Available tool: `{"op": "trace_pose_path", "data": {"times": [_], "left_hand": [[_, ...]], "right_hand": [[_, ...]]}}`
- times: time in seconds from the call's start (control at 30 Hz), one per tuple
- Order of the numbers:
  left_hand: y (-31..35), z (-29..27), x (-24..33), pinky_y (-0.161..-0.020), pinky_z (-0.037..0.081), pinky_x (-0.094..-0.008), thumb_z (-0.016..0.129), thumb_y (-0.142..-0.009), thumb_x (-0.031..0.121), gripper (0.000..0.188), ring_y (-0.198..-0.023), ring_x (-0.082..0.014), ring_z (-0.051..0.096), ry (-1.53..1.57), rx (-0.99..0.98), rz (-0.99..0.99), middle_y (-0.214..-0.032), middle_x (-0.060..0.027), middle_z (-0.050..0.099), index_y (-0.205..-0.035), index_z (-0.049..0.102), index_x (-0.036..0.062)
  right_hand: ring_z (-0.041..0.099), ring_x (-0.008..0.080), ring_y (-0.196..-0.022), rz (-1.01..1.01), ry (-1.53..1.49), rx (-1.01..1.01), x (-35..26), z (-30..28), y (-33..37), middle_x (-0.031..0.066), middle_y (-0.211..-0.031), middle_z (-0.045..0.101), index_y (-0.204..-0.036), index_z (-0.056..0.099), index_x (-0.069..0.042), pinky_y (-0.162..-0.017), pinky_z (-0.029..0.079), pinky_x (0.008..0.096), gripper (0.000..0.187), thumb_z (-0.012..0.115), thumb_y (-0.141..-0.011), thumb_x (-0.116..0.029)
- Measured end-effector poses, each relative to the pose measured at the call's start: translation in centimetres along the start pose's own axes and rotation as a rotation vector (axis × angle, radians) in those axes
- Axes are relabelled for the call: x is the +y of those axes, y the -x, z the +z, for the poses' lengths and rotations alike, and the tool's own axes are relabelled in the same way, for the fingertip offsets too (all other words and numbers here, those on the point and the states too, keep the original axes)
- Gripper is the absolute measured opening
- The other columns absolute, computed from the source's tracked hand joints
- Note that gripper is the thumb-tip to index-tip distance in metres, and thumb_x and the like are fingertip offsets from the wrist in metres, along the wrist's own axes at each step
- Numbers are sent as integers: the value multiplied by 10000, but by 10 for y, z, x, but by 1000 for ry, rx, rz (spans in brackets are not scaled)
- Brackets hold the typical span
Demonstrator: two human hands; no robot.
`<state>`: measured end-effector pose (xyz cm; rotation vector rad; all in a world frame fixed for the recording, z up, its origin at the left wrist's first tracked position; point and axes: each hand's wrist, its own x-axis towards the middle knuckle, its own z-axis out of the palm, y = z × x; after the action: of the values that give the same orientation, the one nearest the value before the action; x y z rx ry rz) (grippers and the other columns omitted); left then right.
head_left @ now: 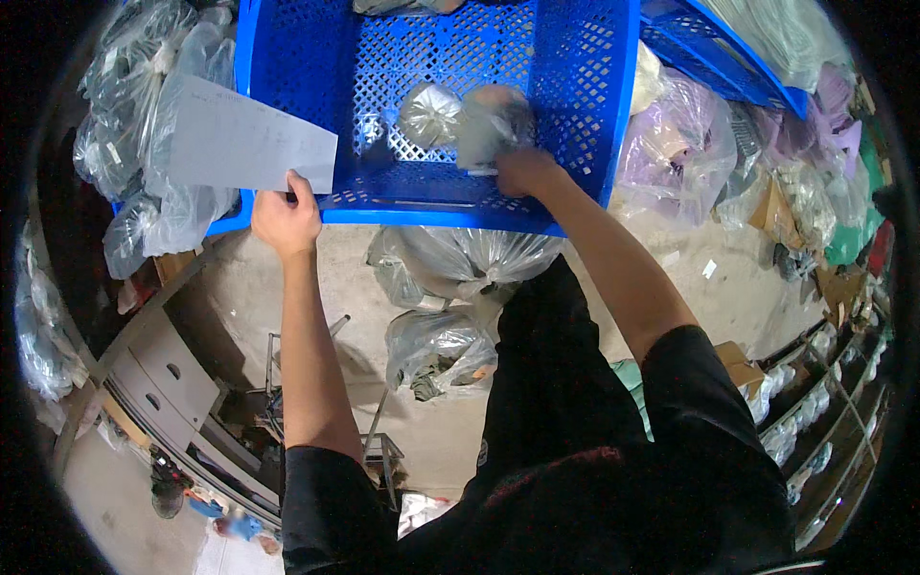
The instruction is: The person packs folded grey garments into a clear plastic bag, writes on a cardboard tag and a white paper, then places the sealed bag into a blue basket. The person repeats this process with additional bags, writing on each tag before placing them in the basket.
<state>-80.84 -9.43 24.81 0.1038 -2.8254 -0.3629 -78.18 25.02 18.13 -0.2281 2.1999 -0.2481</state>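
A blue plastic crate (412,218) with latticed walls stands in front of me. Over its near left corner, my left hand (287,218) pinches a white sheet of paper (254,144), thumb on top. My right hand (525,172) reaches inside the crate, its fingers closed at a clear plastic bag (494,120) with something greyish-brown in it. The fingertips are partly hidden by the hand and bag. Beside that bag, to its left, lies another small clear bag (430,113) on the crate floor.
Clear bags (144,125) are heaped left of the crate. A second blue crate (719,57) and bags with purple contents (671,134) sit to the right. Filled bags (441,345) lie on the floor below the near rim. A grey drawer cabinet (168,369) stands lower left, a rack (824,422) lower right.
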Motion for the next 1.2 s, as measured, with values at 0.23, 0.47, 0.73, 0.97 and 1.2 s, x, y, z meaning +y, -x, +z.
{"op": "trace_pose_path", "data": {"times": [0.23, 0.47, 0.73, 0.97, 1.2], "left_hand": [[-1, -1, 2, -592, 466, -461, 655, -873, 298, 265, -636, -362, 620, 101, 51, 27, -680, -154, 638, -772, 672, 53], [-5, -11, 14, -601, 492, -363, 680, -892, 253, 247, -674, -250, 678, 301, 59, -132, -737, -140, 696, -812, 714, 22], [81, -56, 103, -898, 605, -421, 606, -970, 40, 476, -979, -305, 680, 1495, -51, -993, -1269, -185, 566, -1380, 391, -68], [136, -49, 137, -922, 583, -412, 613, -971, 42, 507, -1122, -299, 623, 1600, -45, -1282, -1301, -169, 533, -1412, 369, -18], [146, -46, 125, -931, 562, -478, 565, -969, 41, 469, -1124, -309, 603, 1557, -166, -1227, -1305, -153, 533, -1400, 385, 8]], "right_hand": [[710, 322, -920, -34, -293, 404, -16, -13, 7, 200, -995, 711, -1086, 725, -149, -807, 556, 489, 262, 571, -895, -242], [607, 205, -595, -230, -1046, 733, -23, -64, 116, 85, -701, 622, -1063, 668, -56, -587, 509, 354, 487, 422, -1039, -476], [575, 147, -560, -172, -1369, 613, -54, -71, 155, 124, -770, 638, -983, 628, 3, -523, 492, 284, 480, 425, -1066, -425], [491, 83, -499, -293, -1420, 501, -109, -38, 120, 52, -656, 568, -882, 587, -22, -451, 433, 260, 452, 414, -1075, -392], [490, 78, -514, -499, -1235, 738, -146, -18, 67, 26, -621, 544, -763, 515, -60, -453, 381, 263, 451, 419, -1076, -370]]}}
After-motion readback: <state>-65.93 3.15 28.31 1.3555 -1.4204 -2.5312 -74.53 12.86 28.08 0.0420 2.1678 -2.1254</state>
